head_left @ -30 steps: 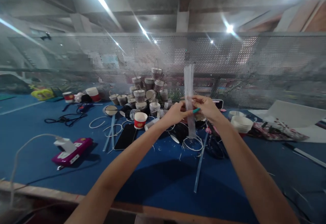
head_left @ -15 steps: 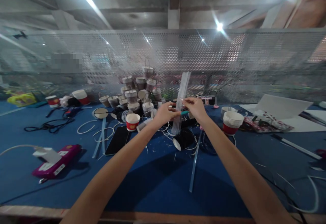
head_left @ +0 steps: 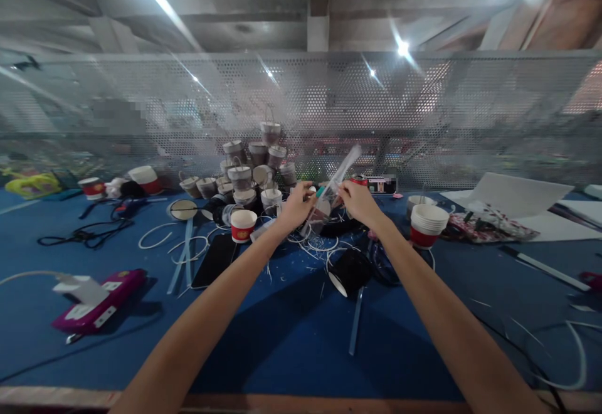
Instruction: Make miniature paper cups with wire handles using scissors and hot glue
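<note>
A bundle of clear, thin plastic strips (head_left: 347, 164) slants up to the right between my hands above the table. My right hand (head_left: 360, 204) is closed, its fingers pinching the bundle's right side. My left hand (head_left: 296, 207) is closed at the other side, with a small teal stick-like thing (head_left: 320, 192) at its fingertips; its exact kind is unclear. Below them lie white wire loops (head_left: 322, 244) and scattered clippings. Nearer to me a black roll (head_left: 350, 271) lies on its side, partly over a clear flat strip (head_left: 356, 329).
Small grey-white buckets (head_left: 241, 179) are piled at the back. A red paper cup (head_left: 243, 226) and a black phone (head_left: 215, 261) lie left; stacked cups (head_left: 429, 222) stand right. A purple power strip (head_left: 101, 301) with a charger sits far left. A perforated screen (head_left: 197, 113) closes the back.
The bundle has tipped further to the right. The teal thing has shifted left, now beside my left fingertips. The black roll has rolled slightly toward me and to the right.
</note>
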A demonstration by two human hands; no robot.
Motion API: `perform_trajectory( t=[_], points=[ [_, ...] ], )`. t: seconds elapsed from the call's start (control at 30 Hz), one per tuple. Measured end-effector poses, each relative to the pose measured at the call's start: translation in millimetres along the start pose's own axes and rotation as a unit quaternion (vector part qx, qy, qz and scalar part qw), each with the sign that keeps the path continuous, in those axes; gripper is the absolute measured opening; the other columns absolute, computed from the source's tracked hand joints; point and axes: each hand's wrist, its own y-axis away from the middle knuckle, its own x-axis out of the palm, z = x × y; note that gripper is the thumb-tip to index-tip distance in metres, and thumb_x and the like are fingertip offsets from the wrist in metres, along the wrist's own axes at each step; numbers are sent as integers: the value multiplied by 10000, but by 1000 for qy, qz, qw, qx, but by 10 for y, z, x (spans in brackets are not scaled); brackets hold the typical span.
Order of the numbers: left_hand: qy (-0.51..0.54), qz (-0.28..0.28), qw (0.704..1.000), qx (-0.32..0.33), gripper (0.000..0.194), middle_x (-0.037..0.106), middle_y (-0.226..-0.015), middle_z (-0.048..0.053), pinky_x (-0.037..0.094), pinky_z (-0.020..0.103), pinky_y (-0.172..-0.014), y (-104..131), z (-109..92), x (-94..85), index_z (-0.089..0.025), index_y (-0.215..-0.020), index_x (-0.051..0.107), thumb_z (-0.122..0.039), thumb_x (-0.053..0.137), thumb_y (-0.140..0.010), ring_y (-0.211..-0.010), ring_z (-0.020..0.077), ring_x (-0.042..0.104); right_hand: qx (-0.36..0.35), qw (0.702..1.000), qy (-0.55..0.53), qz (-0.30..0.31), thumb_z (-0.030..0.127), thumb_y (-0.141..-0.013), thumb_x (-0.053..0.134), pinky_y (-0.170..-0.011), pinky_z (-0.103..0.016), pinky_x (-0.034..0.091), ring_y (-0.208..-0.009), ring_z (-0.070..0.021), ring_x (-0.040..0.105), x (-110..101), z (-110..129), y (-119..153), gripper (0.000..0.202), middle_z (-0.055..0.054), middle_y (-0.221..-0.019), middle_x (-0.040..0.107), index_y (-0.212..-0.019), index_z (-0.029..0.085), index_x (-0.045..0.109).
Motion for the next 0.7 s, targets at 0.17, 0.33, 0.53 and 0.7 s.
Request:
perform_trajectory(
  t=[0.17,0.33,0.53,0.7],
  points=[
    [-22,38,999,-1,838,534,-1087,143,506,229,-488,5,68,35,-152,-1266,312,-253,778,-576,-641,108,585,-64,997,18,40,156,-793,441,-593,-239,328,-606,-128,488,48,114,53,136,-18,-659,560,-670,179,497],
    [57,96,994,14,871,577,-928,25,523,243,-545,-3,9,-70,-291,-1330,174,-147,694,-646,-572,82,597,-65,997,15,32,200,-827,418,-586,-236,311,-569,-122,460,23,86,29,185,5,-577,517,-646,187,458],
    [87,242,966,-15,647,517,-1086,56,543,312,-699,65,-132,-147,-328,-1275,327,-201,640,-723,-792,136,632,-48,997,41,37,202,-832,399,-600,-251,316,-592,-141,481,44,80,27,178,-13,-592,530,-682,178,490],
    [51,161,985,15,685,525,-990,38,503,203,-528,58,-70,-83,-256,-1197,397,-203,743,-608,-650,78,577,-69,994,40,75,185,-799,435,-552,-239,290,-565,-125,448,93,166,70,112,-8,-621,518,-715,169,505]
  ],
)
